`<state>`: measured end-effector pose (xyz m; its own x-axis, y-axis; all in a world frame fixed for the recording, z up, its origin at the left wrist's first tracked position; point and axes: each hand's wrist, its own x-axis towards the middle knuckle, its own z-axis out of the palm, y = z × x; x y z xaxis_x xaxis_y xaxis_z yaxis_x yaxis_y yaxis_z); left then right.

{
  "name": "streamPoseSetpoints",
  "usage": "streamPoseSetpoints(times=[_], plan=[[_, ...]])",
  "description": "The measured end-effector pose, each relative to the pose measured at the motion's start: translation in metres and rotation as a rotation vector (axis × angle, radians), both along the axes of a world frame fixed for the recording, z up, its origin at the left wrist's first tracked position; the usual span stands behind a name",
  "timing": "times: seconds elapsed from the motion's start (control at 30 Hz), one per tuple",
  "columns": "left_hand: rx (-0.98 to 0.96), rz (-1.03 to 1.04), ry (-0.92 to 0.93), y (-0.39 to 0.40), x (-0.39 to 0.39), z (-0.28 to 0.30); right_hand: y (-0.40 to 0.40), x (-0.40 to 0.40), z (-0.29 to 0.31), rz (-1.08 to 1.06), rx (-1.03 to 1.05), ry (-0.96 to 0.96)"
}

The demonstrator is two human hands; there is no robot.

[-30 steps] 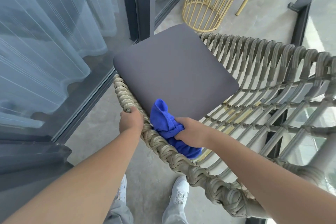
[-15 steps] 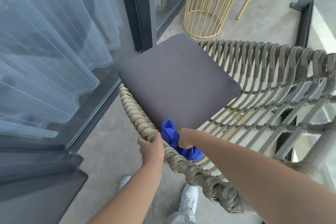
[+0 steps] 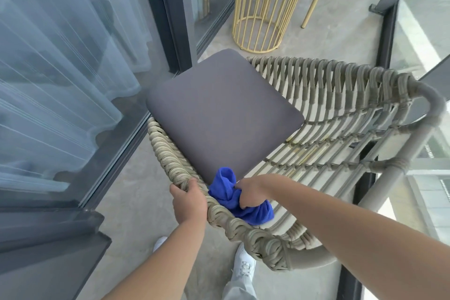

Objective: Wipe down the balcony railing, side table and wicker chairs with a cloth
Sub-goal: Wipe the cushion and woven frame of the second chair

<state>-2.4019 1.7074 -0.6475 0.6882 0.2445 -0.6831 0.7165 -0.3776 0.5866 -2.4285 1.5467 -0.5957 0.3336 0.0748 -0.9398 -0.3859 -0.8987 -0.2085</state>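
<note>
A grey wicker chair [image 3: 341, 109] with a dark grey seat cushion [image 3: 219, 114] stands below me, its woven rim nearest to me. My left hand [image 3: 188, 201] grips that woven rim at the left. A bunched blue cloth [image 3: 233, 197] lies against the inside of the rim beside the cushion's near corner, and my right hand [image 3: 250, 193] grips it and presses it there.
A gold wire-frame stool [image 3: 260, 14] with a grey cushion stands beyond the chair. Glass sliding doors [image 3: 73, 68] with curtains run along the left. The glass balcony railing [image 3: 418, 31] with dark posts is on the right. My white shoes show on the concrete floor [image 3: 126, 192].
Both hands have slid along the woven rim toward the near end, the cloth moving with the right hand. My view has lifted, so more of the stool and chair back shows.
</note>
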Motion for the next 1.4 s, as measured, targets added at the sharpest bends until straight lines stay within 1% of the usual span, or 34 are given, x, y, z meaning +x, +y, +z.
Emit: streamPoseSetpoints(times=[0.13, 0.27, 0.37, 0.57, 0.7, 0.8, 0.93, 1.03, 1.13, 1.27, 1.4], plan=[[0.009, -0.009, -0.009, -0.001, 0.001, 0.002, -0.01, -0.014, 0.049, 0.043, 0.041, -0.007], [0.01, -0.03, -0.008, 0.0, 0.001, 0.002, -0.014, -0.039, 0.086, 0.006, 0.041, -0.071], [-0.001, -0.038, -0.012, 0.001, 0.001, 0.001, -0.015, -0.052, 0.102, -0.034, 0.046, -0.102], [-0.013, -0.044, -0.01, 0.001, 0.0, 0.0, -0.032, -0.044, 0.11, -0.073, 0.046, -0.048], [-0.034, -0.031, -0.02, 0.002, -0.001, -0.003, -0.033, -0.028, 0.084, -0.051, -0.059, -0.089], [-0.036, -0.025, -0.025, 0.001, -0.001, -0.004, -0.033, -0.01, 0.053, -0.151, -0.118, -0.138], [-0.045, -0.014, -0.04, 0.0, -0.002, -0.003, -0.024, 0.017, 0.004, -0.259, -0.118, -0.14], [-0.056, 0.003, -0.052, 0.0, -0.005, -0.004, -0.009, 0.039, -0.035, -0.341, -0.083, -0.164], [-0.073, 0.015, -0.064, -0.001, -0.007, -0.006, 0.013, 0.062, -0.068, -0.442, 0.006, -0.24], [-0.092, 0.024, -0.076, 0.001, -0.003, -0.013, 0.047, 0.084, -0.099, -0.467, 0.097, -0.302], [-0.095, 0.021, -0.084, 0.002, -0.002, -0.018, 0.051, 0.08, -0.122, -0.467, 0.164, -0.256]])
